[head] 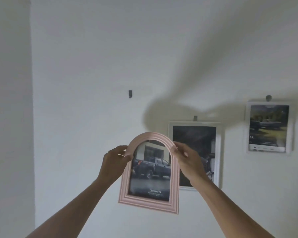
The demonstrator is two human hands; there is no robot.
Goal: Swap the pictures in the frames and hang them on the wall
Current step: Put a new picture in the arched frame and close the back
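looks like a room in someone's home, plain white wall (93,48), small hooks (130,93), couple of white-framed car photos (195,155) hung up

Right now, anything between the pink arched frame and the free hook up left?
Nothing visible. The pink arched frame, held by left hand and right hand, sits below and right of the empty hook; only bare wall lies between. The two hung frames are off right.

Both arms raised, left hand (116,158) and right hand (187,158) pinching
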